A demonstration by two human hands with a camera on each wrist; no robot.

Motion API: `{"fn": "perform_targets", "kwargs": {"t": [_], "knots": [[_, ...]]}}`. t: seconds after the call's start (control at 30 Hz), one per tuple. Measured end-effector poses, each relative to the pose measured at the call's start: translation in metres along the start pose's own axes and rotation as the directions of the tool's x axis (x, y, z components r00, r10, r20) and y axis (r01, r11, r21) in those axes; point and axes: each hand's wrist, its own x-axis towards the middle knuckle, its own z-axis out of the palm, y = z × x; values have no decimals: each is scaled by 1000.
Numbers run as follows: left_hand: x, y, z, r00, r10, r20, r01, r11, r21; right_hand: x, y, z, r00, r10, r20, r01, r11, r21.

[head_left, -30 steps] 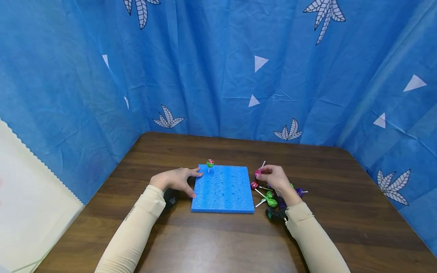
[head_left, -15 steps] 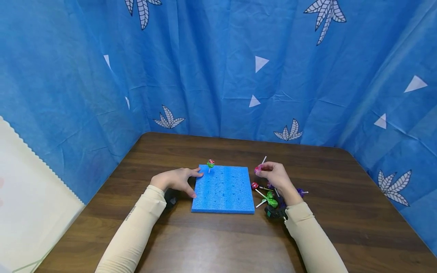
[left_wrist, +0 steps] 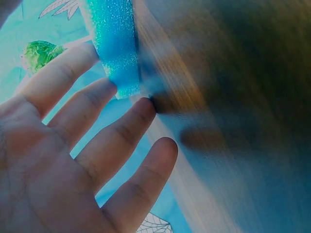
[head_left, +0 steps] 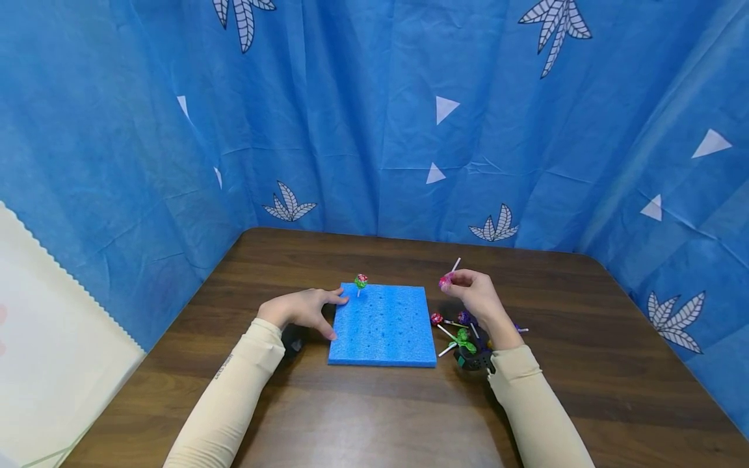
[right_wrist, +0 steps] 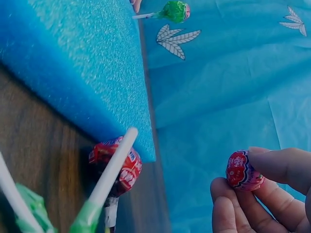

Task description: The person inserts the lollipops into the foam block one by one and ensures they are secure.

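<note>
1. Head view: the left hand (head_left: 304, 309) lies at the left side of the blue foam board (head_left: 383, 325), thumb and fingers spread, touching its edge. The right hand (head_left: 476, 296) pinches the pink lollipop (head_left: 445, 281) by its wrapped head, off the board's right side, with the white stick slanting up and away. A green-and-red lollipop (head_left: 361, 281) stands stick-down in the board's far left corner. On the wooden table (head_left: 363, 416), a red lollipop (head_left: 436, 318), a purple lollipop (head_left: 464, 317) and green lollipops (head_left: 464, 339) lie beside the board, partly under the right forearm.

2. Left wrist view: it shows what the head view hides, the palm side of the left hand, with fingers nearly straight and apart, and fingertips at the foam's side.

3. Right wrist view: thumb and fingertips meet on the pink lollipop, whose wrapper shows red printed patches; its stick is hidden here. The red lollipop appears close beside the board's corner, a white stick crossing in front of it.

4. Against half a second ago, the right hand and pink lollipop sit slightly farther up the head view, and the purple lollipop is less covered. The left hand, board and standing lollipop have stayed put.
</note>
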Motion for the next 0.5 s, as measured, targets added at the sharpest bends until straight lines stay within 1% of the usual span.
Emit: {"fn": "perform_targets", "kwargs": {"t": [0.1,0.3,0.5], "knots": [[0,0,1,1000,-7,0,7,1000,1,0,-2,1,1000,-7,0,7,1000,-11],[0,0,0,1000,4,3,-4,1000,6,0,-6,4,999,-41,-6,41,997,-60],[1,0,-2,1000,8,4,-8,1000,3,1,-8,5,998,-54,-16,53,997,-58]]}}
